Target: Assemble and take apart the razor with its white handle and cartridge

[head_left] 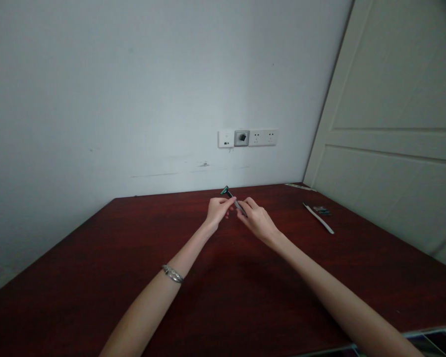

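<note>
A razor (pixel 238 204) with a grey handle and a dark green head is held over the far middle of the table, its head tilted up to the left. My right hand (pixel 258 220) is closed around the lower end of the handle. Nearer the head, my left hand (pixel 218 210) pinches the handle between thumb and finger. Some fingers of both hands are hidden behind the palms. A silvery bracelet (pixel 173 273) circles my left forearm.
On the dark red table (pixel 96 258), to the right, lie a long thin white strip (pixel 319 219) and a small clear packet (pixel 321 210). Another flat strip (pixel 300 187) rests at the back edge. Wall sockets (pixel 263 137) sit above, and a pale panelled door (pixel 390 139) stands at right.
</note>
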The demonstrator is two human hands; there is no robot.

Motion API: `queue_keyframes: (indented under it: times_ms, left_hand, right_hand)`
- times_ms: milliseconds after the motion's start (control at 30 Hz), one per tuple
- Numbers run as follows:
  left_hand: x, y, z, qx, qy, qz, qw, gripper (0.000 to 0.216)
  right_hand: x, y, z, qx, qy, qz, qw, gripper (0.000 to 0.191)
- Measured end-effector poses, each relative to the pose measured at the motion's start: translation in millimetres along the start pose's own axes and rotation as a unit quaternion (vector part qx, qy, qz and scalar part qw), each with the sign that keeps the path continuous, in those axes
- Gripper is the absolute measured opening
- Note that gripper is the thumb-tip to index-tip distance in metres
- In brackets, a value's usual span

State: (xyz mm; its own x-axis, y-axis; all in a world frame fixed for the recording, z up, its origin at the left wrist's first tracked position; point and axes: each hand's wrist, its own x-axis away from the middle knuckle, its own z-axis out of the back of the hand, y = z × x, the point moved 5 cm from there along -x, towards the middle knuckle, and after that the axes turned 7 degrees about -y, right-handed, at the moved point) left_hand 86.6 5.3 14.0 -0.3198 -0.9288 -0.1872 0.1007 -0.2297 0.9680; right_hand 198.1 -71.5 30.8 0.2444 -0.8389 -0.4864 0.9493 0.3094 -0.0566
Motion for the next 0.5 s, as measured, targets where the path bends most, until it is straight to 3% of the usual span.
queue_keyframes:
  times_ms: [200, 333, 400, 500]
  left_hand:
    - [-4, 2, 4, -0.025, 0.013, -0.005, 1.000, 0.033]
    - [-10, 0, 21, -0.119, 0.011, 0.009, 0.993, 0.032]
    - [-13, -4, 37, -0.204, -0.011, 0.037, 0.978, 0.032]
    - [-13, -12, 71, -0.338, -0.029, 0.090, 0.936, 0.029]
  right_hand:
    - [-4, -12, 2, 0.042, -0.049, -0.025, 0.998, 0.033]
    - [-4, -9, 4, 0.061, -0.066, -0.019, 0.996, 0.038]
    - [-2, 10, 8, 0.074, -0.065, -0.045, 0.994, 0.041]
    - [6, 64, 12, 0.099, -0.091, -0.125, 0.983, 0.040]
